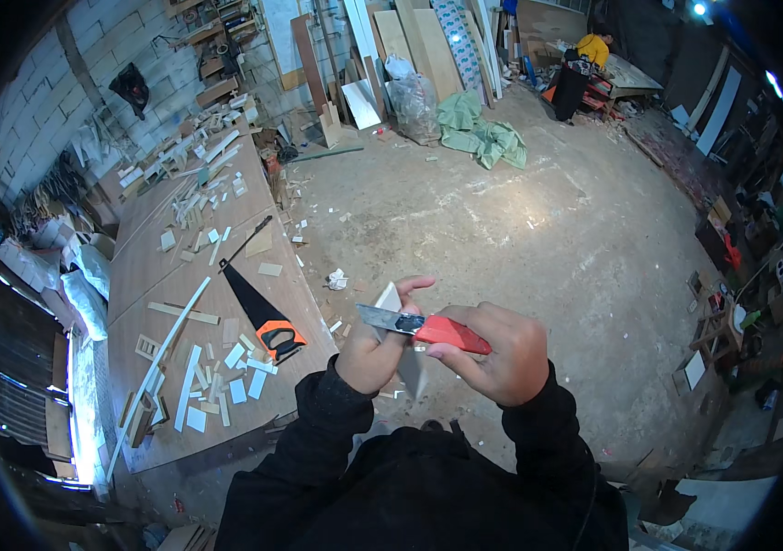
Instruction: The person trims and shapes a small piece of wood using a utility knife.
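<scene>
My left hand [375,349] grips a narrow white board [410,375] that slants down between my hands; part of it is hidden behind the tool and fingers. My right hand [500,354] is closed on a red-handled cutter [447,333], whose grey metal blade [380,317] points left across the white board and over my left fingers. Whether the blade touches the board I cannot tell.
A plywood table [148,303] on the left bears a handsaw [277,338], offcuts and strips. Boards [428,50] lean at the back, near a plastic sack [414,106] and green cloth [479,129]. A person in yellow [593,50] is at back right. Clutter [704,321] lines the right.
</scene>
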Available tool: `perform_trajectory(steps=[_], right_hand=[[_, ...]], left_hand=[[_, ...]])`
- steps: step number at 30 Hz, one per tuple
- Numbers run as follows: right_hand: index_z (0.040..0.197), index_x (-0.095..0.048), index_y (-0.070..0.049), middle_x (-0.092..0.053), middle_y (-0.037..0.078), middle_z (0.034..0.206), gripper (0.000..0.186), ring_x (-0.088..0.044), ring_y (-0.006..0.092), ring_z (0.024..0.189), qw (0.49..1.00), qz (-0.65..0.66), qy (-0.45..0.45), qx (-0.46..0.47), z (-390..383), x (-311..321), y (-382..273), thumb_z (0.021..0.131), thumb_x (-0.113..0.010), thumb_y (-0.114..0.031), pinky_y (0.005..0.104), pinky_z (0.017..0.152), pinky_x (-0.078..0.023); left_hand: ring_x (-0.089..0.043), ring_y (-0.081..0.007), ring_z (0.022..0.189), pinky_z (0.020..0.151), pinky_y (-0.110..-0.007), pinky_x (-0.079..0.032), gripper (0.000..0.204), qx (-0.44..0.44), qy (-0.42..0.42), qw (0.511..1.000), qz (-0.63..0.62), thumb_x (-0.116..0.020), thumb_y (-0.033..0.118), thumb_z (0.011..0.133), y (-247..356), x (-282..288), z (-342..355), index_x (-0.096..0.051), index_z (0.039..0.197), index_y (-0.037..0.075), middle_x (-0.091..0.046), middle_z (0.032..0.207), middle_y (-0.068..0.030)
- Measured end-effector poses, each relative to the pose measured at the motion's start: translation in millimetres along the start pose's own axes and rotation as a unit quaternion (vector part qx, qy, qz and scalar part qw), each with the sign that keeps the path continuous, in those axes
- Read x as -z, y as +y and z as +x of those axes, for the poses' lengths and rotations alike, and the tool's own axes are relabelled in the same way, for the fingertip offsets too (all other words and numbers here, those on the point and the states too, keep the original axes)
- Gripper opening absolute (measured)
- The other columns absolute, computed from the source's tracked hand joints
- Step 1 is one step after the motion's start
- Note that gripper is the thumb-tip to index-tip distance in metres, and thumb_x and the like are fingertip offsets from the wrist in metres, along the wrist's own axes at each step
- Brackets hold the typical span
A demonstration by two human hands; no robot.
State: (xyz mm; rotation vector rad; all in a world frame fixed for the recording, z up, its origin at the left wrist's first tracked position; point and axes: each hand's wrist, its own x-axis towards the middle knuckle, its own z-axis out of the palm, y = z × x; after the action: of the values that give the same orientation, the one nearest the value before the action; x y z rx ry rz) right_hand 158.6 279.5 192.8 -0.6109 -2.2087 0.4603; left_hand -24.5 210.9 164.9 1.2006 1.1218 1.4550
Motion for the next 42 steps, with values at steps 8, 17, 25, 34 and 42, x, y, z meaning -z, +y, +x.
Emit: perform_trajectory(steps=[8,17,25,34,42], right_hand=[[0.097,-0.069,-0.006,-0.070,0.012,0.081,0.039,-0.070,0.0285,0.069,0.997,0.054,0.016,-0.047,4,-20,-7,0.077,-0.082,-0.037,0.0324,0.058,-0.052],[0.098,-0.067,-0.006,-0.070,0.013,0.081,0.035,-0.070,0.0293,0.070,0.994,0.070,0.058,-0.066,23,-50,-25,0.080,-0.080,-0.032,0.0327,0.059,-0.053],[0.101,-0.065,-0.008,-0.070,0.010,0.085,0.039,-0.069,0.0284,0.070,0.996,0.044,0.069,-0.033,51,-100,-70,0.079,-0.080,-0.037,0.0339,0.057,-0.052],[0.103,-0.065,-0.008,-0.070,0.011,0.085,0.042,-0.069,0.0291,0.070,0.997,0.002,0.069,-0.042,76,-153,-120,0.078,-0.081,-0.037,0.0345,0.056,-0.052],[0.099,-0.070,-0.008,-0.069,0.010,0.080,0.039,-0.067,0.0285,0.066,0.990,-0.088,0.097,-0.054,81,-191,-148,0.079,-0.078,-0.041,0.0335,0.054,-0.051]], left_hand=[[-0.056,-0.0118,0.076,0.068,-0.026,-0.049,0.022,-0.136,0.134,0.975,-0.112,-0.045,0.018,0.104,-26,2,1,-0.054,0.112,-0.001,-0.059,0.090,-0.0083],[-0.057,-0.0138,0.073,0.065,-0.029,-0.048,0.022,-0.101,0.187,0.963,-0.168,-0.045,0.021,0.105,-27,39,-5,-0.049,0.111,0.001,-0.061,0.089,-0.0082],[-0.052,-0.0131,0.102,0.093,-0.028,-0.040,0.043,-0.154,0.099,0.977,-0.105,-0.051,0.018,0.103,-26,94,-15,-0.042,0.138,-0.005,-0.053,0.111,-0.0062],[-0.048,-0.0129,0.110,0.099,-0.029,-0.039,0.050,-0.162,0.102,0.976,-0.107,-0.049,0.013,0.102,-7,154,-28,-0.036,0.147,-0.005,-0.050,0.117,-0.0054],[-0.051,-0.0119,0.104,0.096,-0.029,-0.040,0.047,-0.177,0.074,0.980,-0.053,-0.046,0.018,0.104,-9,195,-43,-0.038,0.144,-0.006,-0.050,0.114,-0.0047]])
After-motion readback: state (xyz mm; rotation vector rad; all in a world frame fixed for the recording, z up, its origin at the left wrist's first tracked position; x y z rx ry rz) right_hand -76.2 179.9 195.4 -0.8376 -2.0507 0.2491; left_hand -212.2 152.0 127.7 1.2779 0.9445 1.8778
